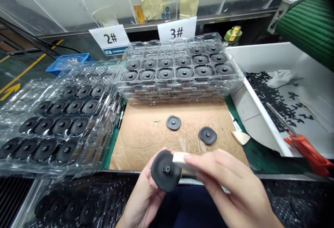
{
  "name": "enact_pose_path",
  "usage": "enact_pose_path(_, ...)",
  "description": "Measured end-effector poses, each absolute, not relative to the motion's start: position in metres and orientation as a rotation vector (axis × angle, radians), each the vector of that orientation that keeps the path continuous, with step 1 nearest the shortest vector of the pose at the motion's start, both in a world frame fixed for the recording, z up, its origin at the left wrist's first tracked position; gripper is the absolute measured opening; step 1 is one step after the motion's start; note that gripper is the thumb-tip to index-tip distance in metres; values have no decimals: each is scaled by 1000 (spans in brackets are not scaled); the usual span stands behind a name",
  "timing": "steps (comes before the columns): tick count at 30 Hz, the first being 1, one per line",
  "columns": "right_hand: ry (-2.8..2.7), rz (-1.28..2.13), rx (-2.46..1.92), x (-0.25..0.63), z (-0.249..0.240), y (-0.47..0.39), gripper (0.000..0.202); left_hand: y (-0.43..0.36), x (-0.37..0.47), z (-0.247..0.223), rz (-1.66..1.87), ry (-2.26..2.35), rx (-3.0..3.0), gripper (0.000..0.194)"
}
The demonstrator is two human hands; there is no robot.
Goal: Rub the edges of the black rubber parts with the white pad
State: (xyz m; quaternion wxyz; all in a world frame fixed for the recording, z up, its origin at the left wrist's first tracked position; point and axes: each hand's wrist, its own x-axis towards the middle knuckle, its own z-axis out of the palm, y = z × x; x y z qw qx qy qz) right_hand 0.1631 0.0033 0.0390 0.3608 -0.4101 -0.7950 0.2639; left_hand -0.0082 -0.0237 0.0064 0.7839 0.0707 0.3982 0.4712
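Note:
In my left hand [146,193] is a round black rubber-like part [163,176] with a small raised stud at its centre, its studded face turned up toward me. My right hand [229,182] grips a pale off-white block [180,159], perhaps a piece of sponge or felt, whose end touches or overlaps the upper right rim of that part. Just beyond my hands, two similar black parts, one nearer the middle [173,122] and one to the right [208,136], lie stud up on a brown cardboard sheet [141,127].
Stacked clear trays [180,82] of black parts stand behind the cardboard, and more trays [60,123] spread leftward. At right, a white bin [263,116] holds small black scraps and a glove. Orange-handled screwdriver [308,148] crosses its edge. Near it lies a pale wedge [240,137].

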Motion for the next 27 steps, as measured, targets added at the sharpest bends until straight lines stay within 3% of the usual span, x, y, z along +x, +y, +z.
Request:
enact_pose_path(3, -1958, 753, -903, 158, 32, 7, 37, -20, -7, 4, 1030, 803, 185, 55)
enact_pose_path(8, -1601, 1149, -1333, 172, 1, 15, 22, -16, -10, 1, 1076, 817, 142, 53)
enact_pose_path(15, -1442, 1441, -1552, 178, -44, -13, 28, -14, -12, 0, 1051, 696, 109, 54)
enact_pose_path(27, -1546, 1506, -1561, 167, -58, -17, 34, -20, -15, -7, 1037, 670, 95, 61)
